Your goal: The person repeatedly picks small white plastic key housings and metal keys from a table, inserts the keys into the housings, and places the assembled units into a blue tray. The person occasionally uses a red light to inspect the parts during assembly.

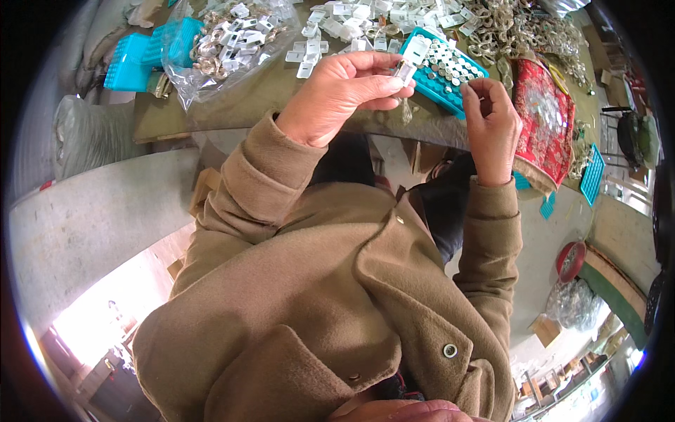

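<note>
Closest to your head camera is your tan coat (309, 295), its sleeves running up to both hands over the table (246, 98). Your left hand (337, 95) is closed, thumb and forefinger pinching a small clear plastic piece (406, 70) just above the teal tray (450, 70). Your right hand (492, 126) is curled shut near it, fingertips pinched together; whether it grips anything is too small to tell. That clear piece looks light, stiff and slick, probably easy to drop, so hold it by its flat sides, not the end. 1 plastic bag (225, 49) of similar parts lies left, loose white pieces (344, 21) lie behind, and a red cloth (545, 119) sits right.
</note>
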Available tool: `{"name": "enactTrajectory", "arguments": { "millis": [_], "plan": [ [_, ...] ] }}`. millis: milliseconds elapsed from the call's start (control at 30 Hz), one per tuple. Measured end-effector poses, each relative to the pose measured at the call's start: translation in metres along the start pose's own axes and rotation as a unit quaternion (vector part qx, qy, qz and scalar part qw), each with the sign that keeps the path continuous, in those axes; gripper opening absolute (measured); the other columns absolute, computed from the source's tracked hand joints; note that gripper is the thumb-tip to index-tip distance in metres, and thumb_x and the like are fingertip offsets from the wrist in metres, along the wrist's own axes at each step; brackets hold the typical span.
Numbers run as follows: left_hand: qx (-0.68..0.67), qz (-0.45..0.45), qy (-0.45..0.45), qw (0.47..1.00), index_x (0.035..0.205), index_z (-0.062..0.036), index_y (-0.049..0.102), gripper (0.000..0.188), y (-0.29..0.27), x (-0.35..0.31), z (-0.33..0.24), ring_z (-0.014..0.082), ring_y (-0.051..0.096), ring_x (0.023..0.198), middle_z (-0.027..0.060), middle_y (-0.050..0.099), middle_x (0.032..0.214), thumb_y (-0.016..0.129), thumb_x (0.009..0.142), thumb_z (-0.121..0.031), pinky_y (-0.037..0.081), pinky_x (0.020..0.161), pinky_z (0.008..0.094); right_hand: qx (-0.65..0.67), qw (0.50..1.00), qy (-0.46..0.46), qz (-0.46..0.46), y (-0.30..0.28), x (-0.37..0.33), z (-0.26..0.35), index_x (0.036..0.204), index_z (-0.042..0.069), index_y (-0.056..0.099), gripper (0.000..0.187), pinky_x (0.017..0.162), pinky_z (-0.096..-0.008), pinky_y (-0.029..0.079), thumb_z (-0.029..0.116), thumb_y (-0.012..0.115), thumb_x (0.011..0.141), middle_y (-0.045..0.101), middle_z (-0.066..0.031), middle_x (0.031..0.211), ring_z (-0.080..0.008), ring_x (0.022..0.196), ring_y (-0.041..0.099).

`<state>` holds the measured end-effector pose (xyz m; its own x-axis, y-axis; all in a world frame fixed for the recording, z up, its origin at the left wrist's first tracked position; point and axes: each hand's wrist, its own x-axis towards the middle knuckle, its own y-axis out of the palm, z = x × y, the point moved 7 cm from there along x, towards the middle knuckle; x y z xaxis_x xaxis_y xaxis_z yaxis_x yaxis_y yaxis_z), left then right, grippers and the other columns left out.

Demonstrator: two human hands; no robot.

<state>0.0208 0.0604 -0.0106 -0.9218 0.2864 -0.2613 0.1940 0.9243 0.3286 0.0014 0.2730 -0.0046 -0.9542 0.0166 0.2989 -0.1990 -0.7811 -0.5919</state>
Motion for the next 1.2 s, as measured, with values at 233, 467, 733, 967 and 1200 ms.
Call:
{"name": "enactTrajectory", "arguments": {
  "millis": [233, 467, 733, 967, 1200],
  "plan": [
    [-0.082, 0.014, -0.073, 0.994, 0.126, 0.0048, 0.056, 0.035, 0.011, 0.006, 0.031, 0.0178, 0.068, 0.105, 0.0139, 0.068, 0.115, 0.061, 0.096, -0.013, 0.058, 0.084, 0.0228, 0.248, 0.967, 0.038, 0.053, 0.01, -0.014, 0.027, 0.094, 0.0, 0.064, 0.01, 0.058, -0.0186, 0.046, 0.003, 0.07, 0.086, 0.064, -0.0004, 0.073, -0.0025, 0.064, 0.056],
    [-0.056, 0.007, -0.061, 0.997, 0.121, 0.0013, 0.062, 0.028, 0.016, 0.007, 0.038, 0.0119, 0.068, 0.095, 0.0066, 0.069, 0.108, 0.062, 0.095, -0.011, 0.058, 0.084, 0.0247, 0.242, 0.969, 0.007, 0.052, 0.023, -0.021, 0.038, 0.094, 0.001, 0.064, 0.01, 0.059, -0.0204, 0.048, 0.004, 0.07, 0.086, 0.065, -0.0009, 0.074, -0.0041, 0.065, 0.058],
    [-0.064, -0.028, -0.052, 0.996, 0.114, 0.0019, 0.064, 0.022, 0.012, 0.009, 0.05, 0.0145, 0.068, 0.094, 0.008, 0.068, 0.106, 0.061, 0.094, -0.007, 0.057, 0.087, 0.0271, 0.218, 0.974, 0.025, 0.057, 0.035, -0.026, 0.028, 0.093, 0.001, 0.064, 0.01, 0.06, -0.0225, 0.051, 0.007, 0.07, 0.087, 0.067, -0.003, 0.075, -0.0066, 0.065, 0.062],
    [-0.077, -0.023, -0.053, 0.995, 0.111, 0.0032, 0.065, 0.02, 0.007, 0.012, 0.059, 0.0156, 0.068, 0.094, 0.009, 0.069, 0.106, 0.06, 0.095, -0.007, 0.057, 0.089, 0.0285, 0.276, 0.955, 0.071, 0.082, 0.046, -0.03, 0.02, 0.093, 0.0, 0.064, 0.008, 0.057, -0.0183, 0.047, 0.005, 0.068, 0.089, 0.064, 0.0, 0.075, -0.002, 0.066, 0.058],
    [-0.081, -0.032, -0.075, 0.993, 0.115, 0.0015, 0.064, 0.024, 0.011, 0.011, 0.059, 0.0149, 0.068, 0.095, 0.0078, 0.069, 0.108, 0.062, 0.096, -0.012, 0.057, 0.086, 0.0262, 0.269, 0.961, 0.043, 0.046, 0.04, -0.027, 0.021, 0.094, 0.001, 0.063, 0.009, 0.058, -0.0222, 0.049, 0.005, 0.069, 0.088, 0.065, -0.0023, 0.077, -0.006, 0.064, 0.06]
  ]
}}
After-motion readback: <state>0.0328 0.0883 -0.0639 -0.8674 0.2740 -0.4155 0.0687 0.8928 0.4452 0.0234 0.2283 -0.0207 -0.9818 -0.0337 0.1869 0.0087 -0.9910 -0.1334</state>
